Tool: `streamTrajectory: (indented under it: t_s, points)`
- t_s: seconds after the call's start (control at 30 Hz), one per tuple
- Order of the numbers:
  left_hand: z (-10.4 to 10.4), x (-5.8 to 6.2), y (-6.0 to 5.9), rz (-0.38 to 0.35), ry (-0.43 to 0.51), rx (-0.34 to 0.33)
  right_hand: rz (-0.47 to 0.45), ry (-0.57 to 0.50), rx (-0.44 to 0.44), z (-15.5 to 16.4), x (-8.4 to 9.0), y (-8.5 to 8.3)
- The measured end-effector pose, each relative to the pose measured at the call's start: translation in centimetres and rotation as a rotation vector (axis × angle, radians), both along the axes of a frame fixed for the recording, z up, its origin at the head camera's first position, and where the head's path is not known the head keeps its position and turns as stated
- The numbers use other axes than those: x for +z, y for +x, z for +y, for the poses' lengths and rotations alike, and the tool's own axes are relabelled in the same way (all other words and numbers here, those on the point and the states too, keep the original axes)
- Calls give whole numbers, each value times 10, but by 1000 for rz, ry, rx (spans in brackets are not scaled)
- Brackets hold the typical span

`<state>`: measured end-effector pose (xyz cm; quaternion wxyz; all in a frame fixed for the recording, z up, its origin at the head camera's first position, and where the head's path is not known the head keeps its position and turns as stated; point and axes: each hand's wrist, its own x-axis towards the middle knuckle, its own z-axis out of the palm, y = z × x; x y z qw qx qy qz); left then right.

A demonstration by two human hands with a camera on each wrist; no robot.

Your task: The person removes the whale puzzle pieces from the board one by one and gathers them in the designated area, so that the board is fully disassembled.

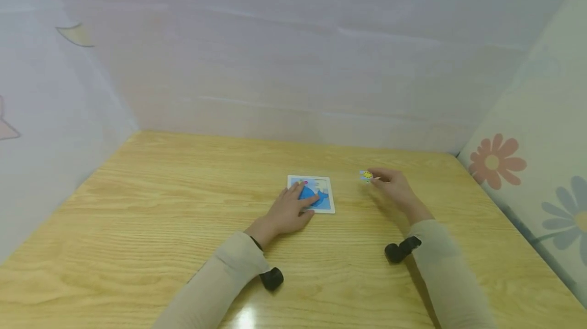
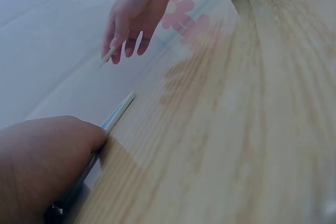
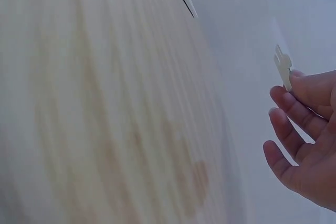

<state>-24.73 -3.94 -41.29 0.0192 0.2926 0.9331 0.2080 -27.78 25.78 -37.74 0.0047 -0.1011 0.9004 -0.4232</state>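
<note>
A white-framed puzzle board [image 1: 330, 196] with a blue whale picture lies flat on the wooden table. My left hand [image 1: 285, 213] rests on its left part, fingers spread over the picture and covering some of it. A pale, bare patch shows at the board's upper right. To the right of the board, my right hand [image 1: 395, 189] pinches a small puzzle piece [image 1: 367, 175] with a yellow sun printed on it. In the right wrist view the thumb and forefinger hold this flat piece [image 3: 283, 67] by its edge, raised above the table, while the other fingers are loosely bent.
The wood-grain table [image 1: 137, 227] stretches around the board on all sides. Pale cloth walls [image 1: 293, 64] stand at the back and both sides, the right one printed with large flowers [image 1: 492, 162]. A dark wrist camera [image 1: 272, 279] sits below my left cuff.
</note>
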Motion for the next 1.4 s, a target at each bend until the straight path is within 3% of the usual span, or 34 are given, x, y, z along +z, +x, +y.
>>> streamTrajectory:
  t_s: [0.67,1.07,1.4]
  points:
    - [1,-2,-1,-12,10,-7,-44,21,-78,70,-15,-3]
    - [1,-3,-2,-23,13,5,-69,83,-94,83,-20,-4]
    - [1,-1,-2,-13,17,-5,-96,69,-144,84,-28,-9]
